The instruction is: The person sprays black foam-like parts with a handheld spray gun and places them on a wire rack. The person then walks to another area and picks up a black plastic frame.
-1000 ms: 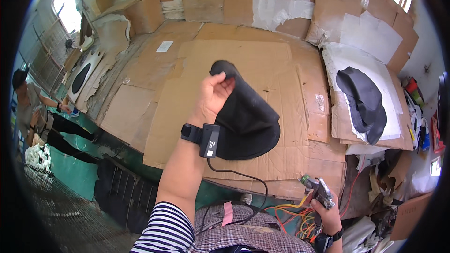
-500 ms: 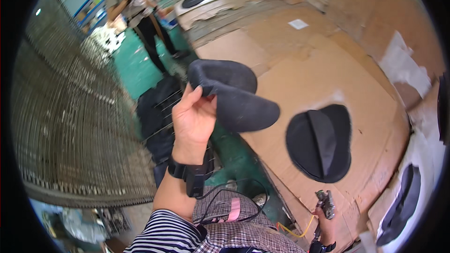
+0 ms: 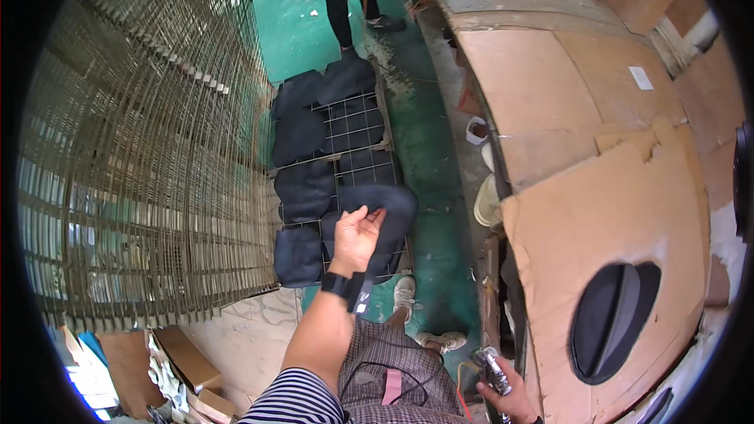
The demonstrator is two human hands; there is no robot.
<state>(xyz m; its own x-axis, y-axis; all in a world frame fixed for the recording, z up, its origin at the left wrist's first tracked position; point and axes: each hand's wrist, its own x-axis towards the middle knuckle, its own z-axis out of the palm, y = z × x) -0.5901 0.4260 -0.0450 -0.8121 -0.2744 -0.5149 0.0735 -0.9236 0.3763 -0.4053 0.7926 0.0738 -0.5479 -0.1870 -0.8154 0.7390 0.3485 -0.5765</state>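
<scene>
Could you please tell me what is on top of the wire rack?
Several dark pieces lie on the wire rack; the left hand and the black piece it holds hide the part beneath.

L arm: dk/wht striped sleeve [image 3: 297, 399], approx 7 o'clock. L hand [image 3: 356, 239] bare; blk wrist strap [image 3: 335, 284] w/ dk box module [image 3: 360, 295], pale mkgs. R hand [image 3: 508, 398] bare, ~5. Brownish plaid garment [image 3: 369, 355] at 6, pink rect. strip [image 3: 392, 387], thin blk cable [image 3: 408, 375] across. Lt shoes [image 3: 404, 295], 5–6.

Pieces [image 3: 305, 191] on rack [image 3: 338, 156], left of table [image 3: 593, 208]
</scene>
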